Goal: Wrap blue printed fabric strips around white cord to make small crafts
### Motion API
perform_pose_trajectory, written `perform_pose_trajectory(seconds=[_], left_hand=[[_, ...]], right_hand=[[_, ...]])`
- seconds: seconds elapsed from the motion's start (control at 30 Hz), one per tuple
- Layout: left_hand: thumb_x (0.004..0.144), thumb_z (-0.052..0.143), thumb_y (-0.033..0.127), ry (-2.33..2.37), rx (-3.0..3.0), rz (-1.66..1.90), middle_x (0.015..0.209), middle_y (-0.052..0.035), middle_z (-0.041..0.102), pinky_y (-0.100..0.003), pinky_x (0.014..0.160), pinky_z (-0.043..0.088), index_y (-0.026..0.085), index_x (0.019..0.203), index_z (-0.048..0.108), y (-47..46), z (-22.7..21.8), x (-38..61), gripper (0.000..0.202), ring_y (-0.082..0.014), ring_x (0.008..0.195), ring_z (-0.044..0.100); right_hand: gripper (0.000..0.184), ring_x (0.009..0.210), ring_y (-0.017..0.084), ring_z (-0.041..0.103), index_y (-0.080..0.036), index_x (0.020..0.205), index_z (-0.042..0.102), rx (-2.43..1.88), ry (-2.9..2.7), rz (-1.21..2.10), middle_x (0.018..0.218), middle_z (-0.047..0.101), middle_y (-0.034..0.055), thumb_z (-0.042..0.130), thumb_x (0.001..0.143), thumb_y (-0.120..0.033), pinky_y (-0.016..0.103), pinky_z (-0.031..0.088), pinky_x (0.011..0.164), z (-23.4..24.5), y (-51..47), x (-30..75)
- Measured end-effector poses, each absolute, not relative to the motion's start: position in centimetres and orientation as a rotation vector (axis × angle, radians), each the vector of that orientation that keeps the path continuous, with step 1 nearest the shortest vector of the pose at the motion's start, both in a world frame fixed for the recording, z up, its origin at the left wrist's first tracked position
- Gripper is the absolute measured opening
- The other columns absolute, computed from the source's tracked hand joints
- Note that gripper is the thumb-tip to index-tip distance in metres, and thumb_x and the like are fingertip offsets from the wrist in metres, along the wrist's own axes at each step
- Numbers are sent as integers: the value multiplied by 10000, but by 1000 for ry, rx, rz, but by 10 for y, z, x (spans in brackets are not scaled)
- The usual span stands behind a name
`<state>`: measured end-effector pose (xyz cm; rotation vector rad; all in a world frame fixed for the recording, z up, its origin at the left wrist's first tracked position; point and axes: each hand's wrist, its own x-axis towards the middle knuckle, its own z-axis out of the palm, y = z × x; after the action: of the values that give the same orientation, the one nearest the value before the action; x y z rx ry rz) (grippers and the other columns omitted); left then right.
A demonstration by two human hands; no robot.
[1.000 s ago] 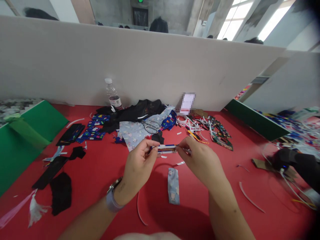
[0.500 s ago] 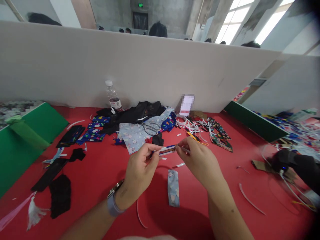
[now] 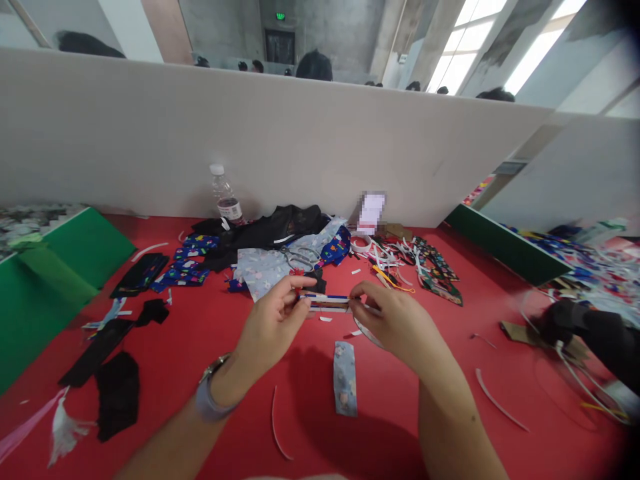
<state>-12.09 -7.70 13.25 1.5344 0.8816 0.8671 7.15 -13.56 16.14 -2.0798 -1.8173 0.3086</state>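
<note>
Above the red table [image 3: 430,400] my left hand [image 3: 270,323] and my right hand [image 3: 395,320] pinch the two ends of a narrow folded strip [image 3: 327,301] with blue, white and red on it, held level between them. Fingers of both hands are closed on it. A thin white band [image 3: 367,331] curls down from under my right fingers. A small pale blue printed fabric piece [image 3: 345,378] lies on the table just below the hands. A watch sits on my left wrist.
Behind the hands lie scissors [image 3: 299,255] on pale printed cloth, black fabric, blue patterned pieces [image 3: 183,275], a water bottle [image 3: 224,195] and a tangle of strips [image 3: 400,257]. Black scraps [image 3: 117,393] lie left. White strips [image 3: 495,399] lie right. Green dividers flank the table; another person's dark sleeve [image 3: 595,333] is at right.
Both hands shifted slightly down and left with the strip, which is level again after tilting. A white band now hangs below my right fingers.
</note>
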Motion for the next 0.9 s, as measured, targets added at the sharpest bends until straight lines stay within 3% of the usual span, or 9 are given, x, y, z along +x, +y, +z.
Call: perform_pose_trajectory(seconds=[0.13, 0.27, 0.37, 0.47, 0.57, 0.67, 0.9], left_hand=[[796, 604, 357, 999, 1803, 653, 1149, -92, 645, -343, 868, 508, 237, 1197, 535, -62, 144, -141, 425, -242, 1028, 634], [817, 576, 339, 1413, 2311, 874, 1113, -139, 624, -490, 945, 413, 168, 1201, 552, -66, 154, -141, 421, -318, 1081, 553], [850, 531, 233, 1125, 2626, 889, 1111, -107, 625, -448, 971, 390, 184, 1110, 612, -76, 156, -123, 277, -279, 1099, 521], [854, 504, 148, 833, 2769, 706, 1121, -97, 649, -451, 1025, 330, 177, 1084, 617, -78, 152, -104, 258, -277, 1163, 493], [861, 453, 112, 823, 2770, 490, 931, -96, 691, -437, 906, 402, 166, 966, 637, -75, 146, -92, 219, -261, 948, 601], [891, 405, 136, 863, 2744, 387, 821, -72, 683, -373, 752, 437, 169, 885, 632, -73, 145, -89, 229, -235, 795, 620], [892, 425, 178, 938, 2550, 436, 840, -34, 703, -287, 660, 403, 192, 882, 645, -70, 140, -89, 220, -199, 799, 638]], right_hand=[[128, 517, 118, 519, -262, 853, 618, -2117, -1820, 307, 628, 619, -34, 495, 822, -269, 213, 242, 443, 162, -136, 72], [122, 547, 116, 529, -264, 866, 611, -2141, -1838, 330, 704, 645, -27, 492, 838, -270, 214, 236, 452, 165, -137, 68], [119, 547, 110, 538, -256, 877, 603, -2129, -1883, 359, 732, 660, -19, 486, 855, -264, 215, 229, 455, 167, -137, 63], [110, 567, 109, 559, -251, 883, 601, -2125, -1917, 373, 748, 671, -15, 492, 863, -257, 219, 231, 467, 167, -138, 59], [116, 608, 120, 583, -252, 903, 606, -2141, -1939, 384, 788, 680, -6, 495, 871, -261, 220, 247, 485, 166, -138, 57], [128, 684, 144, 613, -231, 915, 612, -2147, -1966, 395, 837, 682, 22, 491, 881, -257, 221, 280, 513, 164, -137, 57], [119, 733, 173, 627, -207, 966, 549, -2077, -1876, 474, 837, 675, 37, 506, 895, -293, 230, 337, 550, 159, -136, 64]])
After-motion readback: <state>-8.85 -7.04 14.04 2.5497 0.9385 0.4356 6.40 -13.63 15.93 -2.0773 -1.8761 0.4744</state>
